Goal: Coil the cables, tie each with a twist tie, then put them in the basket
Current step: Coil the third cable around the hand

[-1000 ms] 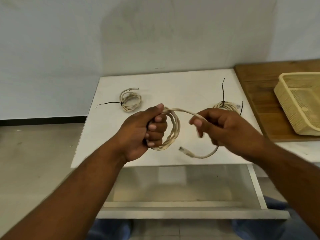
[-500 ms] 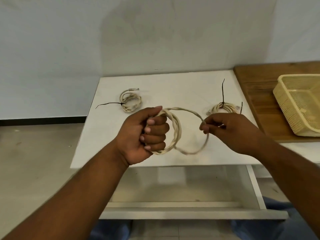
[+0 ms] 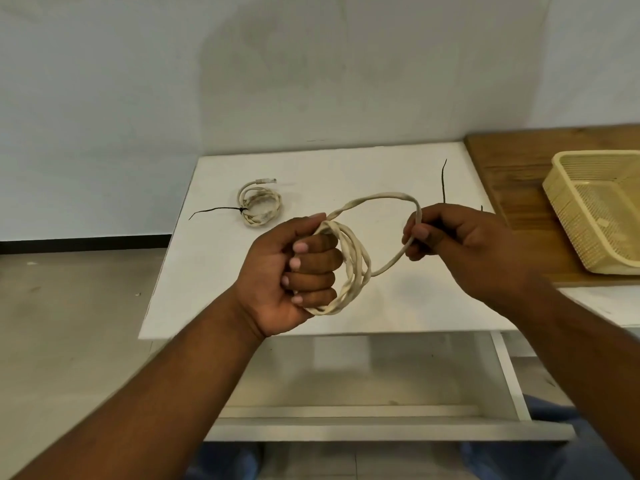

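My left hand [image 3: 294, 275] is a fist around a coil of cream cable [image 3: 353, 271], held above the white table [image 3: 346, 168]. One loose loop of that cable arches up and right to my right hand [image 3: 460, 244], which pinches it between thumb and fingers. A second cream cable [image 3: 259, 204], coiled and tied with a black twist tie [image 3: 214, 212], lies at the table's back left. Behind my right hand a black twist tie [image 3: 443, 181] sticks up; whatever it ties is hidden by the hand. The cream plastic basket [image 3: 568, 209] stands at the right.
The basket rests on a wooden board [image 3: 512, 161] that adjoins the white table on the right. A pale wall stands close behind the table. Below the table's front edge a white drawer [image 3: 363, 386] is pulled out. Grey floor lies to the left.
My right hand has lifted and drawn the cable's free end up and right, widening the last loop. The loose plug end that hung below is no longer in sight. The left fist stays put.
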